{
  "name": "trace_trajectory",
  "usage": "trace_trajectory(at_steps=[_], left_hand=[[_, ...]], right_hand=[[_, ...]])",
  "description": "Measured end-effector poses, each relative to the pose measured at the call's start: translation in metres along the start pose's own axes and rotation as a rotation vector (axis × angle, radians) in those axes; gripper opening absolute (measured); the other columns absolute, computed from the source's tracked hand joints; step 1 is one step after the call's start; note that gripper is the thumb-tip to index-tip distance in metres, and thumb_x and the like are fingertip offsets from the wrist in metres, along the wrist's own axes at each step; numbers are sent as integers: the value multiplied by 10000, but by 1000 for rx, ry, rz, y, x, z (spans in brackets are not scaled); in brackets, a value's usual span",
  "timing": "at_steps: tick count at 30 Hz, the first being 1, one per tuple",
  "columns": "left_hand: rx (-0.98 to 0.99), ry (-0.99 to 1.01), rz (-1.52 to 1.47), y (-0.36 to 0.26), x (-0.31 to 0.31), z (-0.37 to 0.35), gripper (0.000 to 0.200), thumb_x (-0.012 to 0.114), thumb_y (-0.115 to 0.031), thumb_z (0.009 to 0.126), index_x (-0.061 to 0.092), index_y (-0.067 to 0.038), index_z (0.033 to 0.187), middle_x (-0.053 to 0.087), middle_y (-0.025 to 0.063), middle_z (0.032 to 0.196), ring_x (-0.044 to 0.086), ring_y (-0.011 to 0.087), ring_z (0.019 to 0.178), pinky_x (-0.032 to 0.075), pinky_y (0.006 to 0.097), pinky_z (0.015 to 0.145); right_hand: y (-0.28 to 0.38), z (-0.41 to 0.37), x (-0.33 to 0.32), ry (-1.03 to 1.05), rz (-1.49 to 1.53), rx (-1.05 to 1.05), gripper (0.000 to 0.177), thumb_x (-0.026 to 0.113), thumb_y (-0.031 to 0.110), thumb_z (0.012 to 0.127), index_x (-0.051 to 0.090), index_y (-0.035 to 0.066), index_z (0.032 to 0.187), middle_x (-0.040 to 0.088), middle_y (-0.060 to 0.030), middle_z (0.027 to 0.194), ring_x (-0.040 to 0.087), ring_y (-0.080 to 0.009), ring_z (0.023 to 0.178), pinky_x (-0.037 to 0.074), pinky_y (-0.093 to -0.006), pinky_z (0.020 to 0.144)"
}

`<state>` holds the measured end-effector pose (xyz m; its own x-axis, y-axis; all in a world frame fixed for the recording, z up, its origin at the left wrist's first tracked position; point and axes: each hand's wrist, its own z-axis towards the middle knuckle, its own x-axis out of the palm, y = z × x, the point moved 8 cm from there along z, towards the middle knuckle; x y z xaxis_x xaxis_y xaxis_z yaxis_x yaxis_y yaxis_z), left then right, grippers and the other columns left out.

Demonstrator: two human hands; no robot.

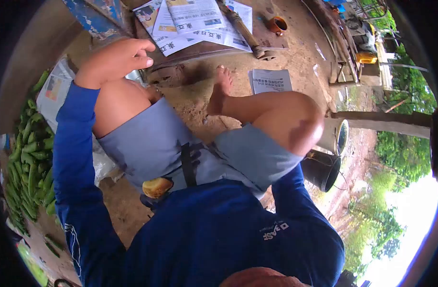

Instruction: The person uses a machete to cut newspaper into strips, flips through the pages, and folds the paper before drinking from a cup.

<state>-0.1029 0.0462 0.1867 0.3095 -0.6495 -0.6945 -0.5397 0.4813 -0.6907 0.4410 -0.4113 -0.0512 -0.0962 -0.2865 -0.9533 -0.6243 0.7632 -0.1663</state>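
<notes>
My left hand is raised over my left knee, thumb and fingers loosely bent and apart, holding nothing. Just beyond it, overlapping newspaper sheets lie on a low board, with a worn bar-like tool across them. My right sleeve runs down behind my right thigh, which hides my right hand. A folded paper rests on the ground near my bare foot. At my waist is a rounded yellowish-brown object.
A heap of long green vegetables lies at the far left, beside another newspaper. An orange-brown cup stands beyond the tool. At the right are a black bucket, a pale bucket and a wooden post.
</notes>
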Motion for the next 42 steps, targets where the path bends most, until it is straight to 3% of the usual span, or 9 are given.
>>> trace_trajectory(at_steps=[6,12,25,32,34,35,37,39,42], left_hand=[[-57,-23,22,8,6,-3,415,641,-277,988,602,-12,1305,692,164,1101,661,274,1015,521,388,879],[1,-106,71,-4,2,-7,413,654,-271,979,604,-6,1292,694,183,1085,667,299,1001,524,399,863],[60,-108,111,-33,5,2,416,675,-261,949,613,-9,1273,702,170,1062,667,331,955,524,427,805],[142,-144,367,-61,10,9,454,683,-270,950,599,-60,1345,673,222,1156,648,388,1070,521,440,897],[142,-203,479,-90,-2,13,436,681,-254,947,611,-64,1334,668,231,1185,635,406,1101,513,453,913],[216,-249,484,-101,-6,18,427,678,-245,949,615,-64,1331,669,231,1191,638,406,1097,513,452,911],[359,-345,496,-122,-17,26,410,673,-226,953,623,-64,1326,671,230,1203,644,407,1088,514,450,906],[161,-118,476,-155,-30,32,245,621,-226,998,625,-10,1111,645,220,948,630,381,867,497,482,785],[-107,109,413,-159,-40,59,267,606,-246,1016,633,20,1019,647,204,842,632,350,773,496,490,724]], right_hand=[[20,-39,43,56,84,128,438,580,279,1014,560,15,1363,667,-188,1233,653,-293,1095,531,-415,939],[24,-6,51,130,267,202,454,557,286,1029,526,24,1398,649,-182,1271,645,-298,1123,529,-419,956],[64,67,9,338,909,101,490,508,302,1062,452,43,1475,609,-170,1353,627,-308,1183,524,-428,991],[155,162,-155,521,1423,-431,511,481,310,1079,412,53,1516,588,-164,1397,617,-313,1215,521,-433,1010],[203,133,-260,410,1353,-348,476,536,294,1067,481,46,1470,619,-155,1353,647,-282,1154,551,-389,955],[226,118,-298,326,1299,-397,445,574,281,1050,529,36,1419,656,-161,1314,683,-245,1079,581,-369,871],[262,110,-345,281,1160,-544,425,566,270,1054,545,34,1407,675,-137,1279,688,-220,1058,576,-329,854],[302,93,-383,268,1031,-642,419,554,251,1060,543,35,1418,663,-119,1285,678,-196,1072,566,-300,858],[349,67,-429,205,1021,-814,392,566,243,1055,582,47,1394,698,-109,1215,691,-172,1033,555,-285,835]])
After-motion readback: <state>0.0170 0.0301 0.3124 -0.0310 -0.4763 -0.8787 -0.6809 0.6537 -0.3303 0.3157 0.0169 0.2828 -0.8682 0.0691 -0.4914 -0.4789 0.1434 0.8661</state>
